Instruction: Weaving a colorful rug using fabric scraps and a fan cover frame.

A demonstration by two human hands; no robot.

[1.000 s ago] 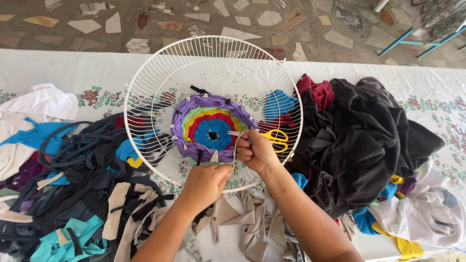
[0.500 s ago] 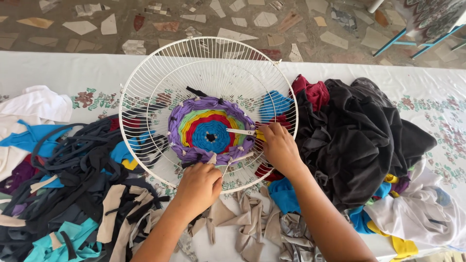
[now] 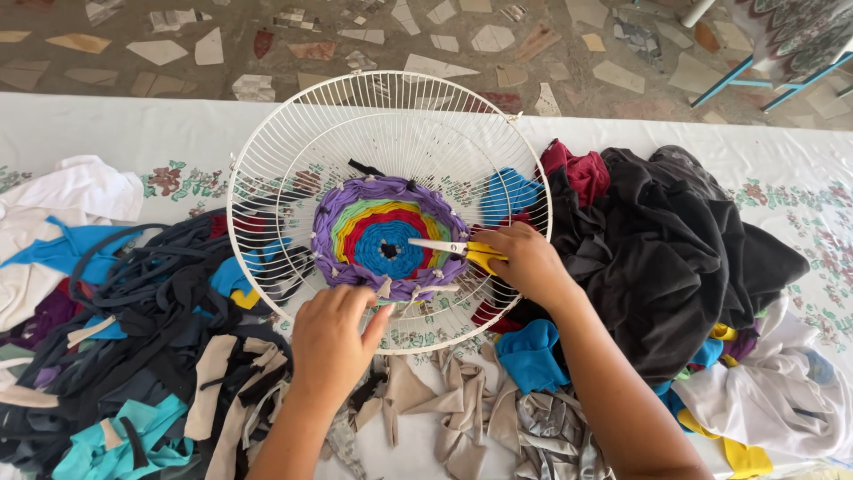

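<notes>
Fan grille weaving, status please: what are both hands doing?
Left hand fingers on the white fan grille rim. Right hand holds yellow-handled scissors over the round woven rag mat. Fabric strips crowd alongside.

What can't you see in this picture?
- Head view: the scissors' yellow handles are mostly hidden inside the right hand.
- The tablecloth under the black cloth heap is covered.
- Both elbows are cut off by the bottom edge.
- The left hand's palm faces down, unseen.

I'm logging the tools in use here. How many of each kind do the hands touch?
Wire fan guard: 1
Round woven piece of coloured cloth strips: 1
Yellow-handled scissors: 1
Total: 3
</notes>
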